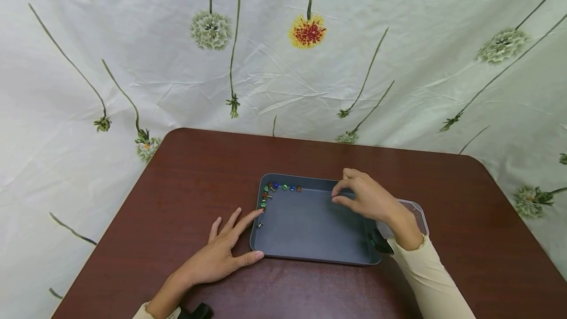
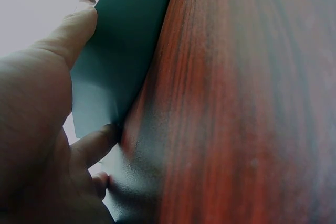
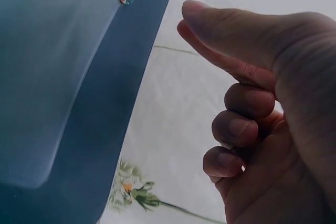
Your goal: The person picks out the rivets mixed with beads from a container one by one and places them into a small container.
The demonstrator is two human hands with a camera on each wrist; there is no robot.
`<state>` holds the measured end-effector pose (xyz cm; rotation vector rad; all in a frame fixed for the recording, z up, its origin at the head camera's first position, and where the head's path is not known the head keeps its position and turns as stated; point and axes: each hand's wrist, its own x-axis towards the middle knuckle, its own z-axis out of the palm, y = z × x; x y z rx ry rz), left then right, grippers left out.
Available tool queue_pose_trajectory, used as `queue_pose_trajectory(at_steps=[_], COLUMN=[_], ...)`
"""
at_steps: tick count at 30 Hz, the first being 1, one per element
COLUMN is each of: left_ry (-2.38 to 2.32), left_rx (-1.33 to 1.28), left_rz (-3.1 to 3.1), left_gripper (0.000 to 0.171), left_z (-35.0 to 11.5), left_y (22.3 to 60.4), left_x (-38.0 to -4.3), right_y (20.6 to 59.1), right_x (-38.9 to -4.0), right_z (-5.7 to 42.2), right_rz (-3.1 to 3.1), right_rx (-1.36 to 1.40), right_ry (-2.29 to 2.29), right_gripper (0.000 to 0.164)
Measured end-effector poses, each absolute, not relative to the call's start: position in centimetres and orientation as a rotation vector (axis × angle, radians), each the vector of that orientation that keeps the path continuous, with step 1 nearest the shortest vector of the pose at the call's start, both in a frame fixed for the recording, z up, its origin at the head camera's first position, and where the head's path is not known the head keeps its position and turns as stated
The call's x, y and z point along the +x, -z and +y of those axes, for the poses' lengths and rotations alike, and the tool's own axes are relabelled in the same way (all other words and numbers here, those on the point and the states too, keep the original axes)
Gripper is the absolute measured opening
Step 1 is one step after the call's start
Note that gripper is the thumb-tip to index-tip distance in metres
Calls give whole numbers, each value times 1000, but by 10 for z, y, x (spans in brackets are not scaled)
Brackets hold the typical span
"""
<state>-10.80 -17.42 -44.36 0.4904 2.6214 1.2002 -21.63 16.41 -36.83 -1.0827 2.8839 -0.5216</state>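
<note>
A grey rectangular tray (image 1: pixel 310 225) lies on the table. Glass marbles (image 1: pixel 285 187) in green, blue and orange line its far left edge and left side, and a single marble (image 1: pixel 260 225) sits lower on the left. My left hand (image 1: pixel 217 260) spreads over the tray's left corner, its thumb touching the near rim and its index finger at the left rim by the marbles. Above the tray's far right part hovers my right hand (image 1: pixel 365 196). Its thumb and index fingertips (image 3: pixel 194 11) nearly meet and the other fingers curl in; whether something small is between the tips is hidden.
A clear plastic container (image 1: pixel 416 213) stands at the tray's right side, partly behind the right wrist. The dark red wooden table (image 1: pixel 199 171) has rounded far corners. Behind it hangs a white flower-print cloth (image 1: pixel 274 73).
</note>
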Motion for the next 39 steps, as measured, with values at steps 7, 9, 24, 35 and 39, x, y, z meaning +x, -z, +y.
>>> queue_pose_trajectory(at_steps=[7, 9, 24, 35, 39], left_ry=[-1203, -1203, -1199, -1207, -1214], left_rx=[491, 490, 488, 481, 482], left_rz=[2615, 2614, 2630, 2609, 2598], left_gripper=[79, 79, 79, 78, 78], left_z=[-174, -174, -174, -174, -174], left_y=[443, 442, 442, 440, 440], left_x=[-108, -108, -109, -108, -108], right_y=[367, 367, 373, 385, 386], right_x=[-220, -221, -240, -255, -261], right_z=[149, 145, 107, 81, 73], right_rz=[2859, 2854, 2779, 2781, 2767], right_rx=[-1145, -1161, -1196, -1279, -1319], right_ry=[441, 433, 379, 324, 311], right_gripper=[11, 10, 12, 12, 13])
